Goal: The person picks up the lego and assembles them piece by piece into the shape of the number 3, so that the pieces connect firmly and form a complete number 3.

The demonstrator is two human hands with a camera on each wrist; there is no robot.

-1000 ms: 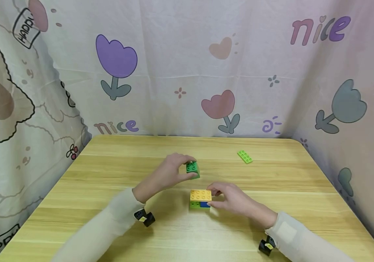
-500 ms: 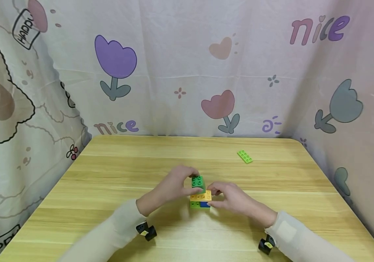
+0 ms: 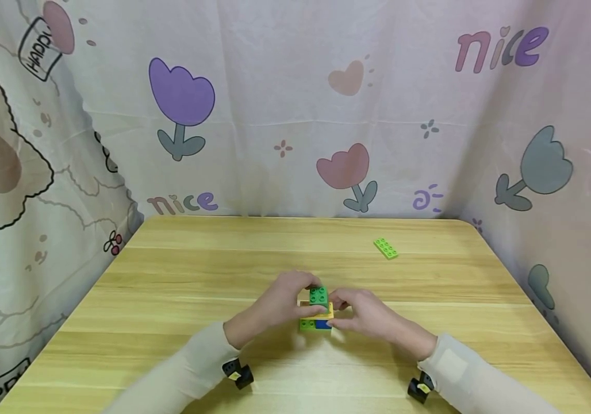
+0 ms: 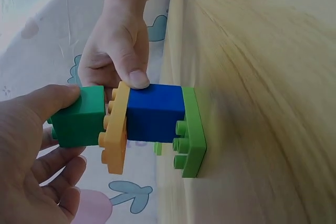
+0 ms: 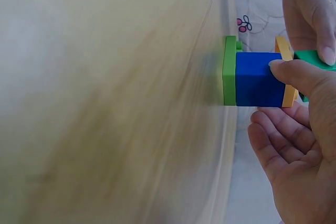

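My left hand (image 3: 284, 300) pinches a green building block (image 4: 81, 117) between thumb and fingers, right at the studs of a yellow plate (image 4: 116, 135). That plate tops a blue block (image 4: 156, 113), which stands on one side of a light green plate (image 4: 194, 135) on the table. Bare studs of the light green plate show beside the blue block. My right hand (image 3: 365, 313) holds the stack from the right, its thumb on the blue block close to the yellow plate, as the right wrist view shows. Part of the yellow plate is hidden by the left hand in the head view.
A loose light green plate (image 3: 386, 248) lies toward the back right of the wooden table (image 3: 213, 247). Behind the table hangs a printed cloth (image 3: 259, 86), with more cloth along both sides. Each wrist wears a small black camera.
My left hand has carried the green block rightward and nearer the body, down from behind the stack to the top of the yellow plate. The right hand and the stack have stayed in place.
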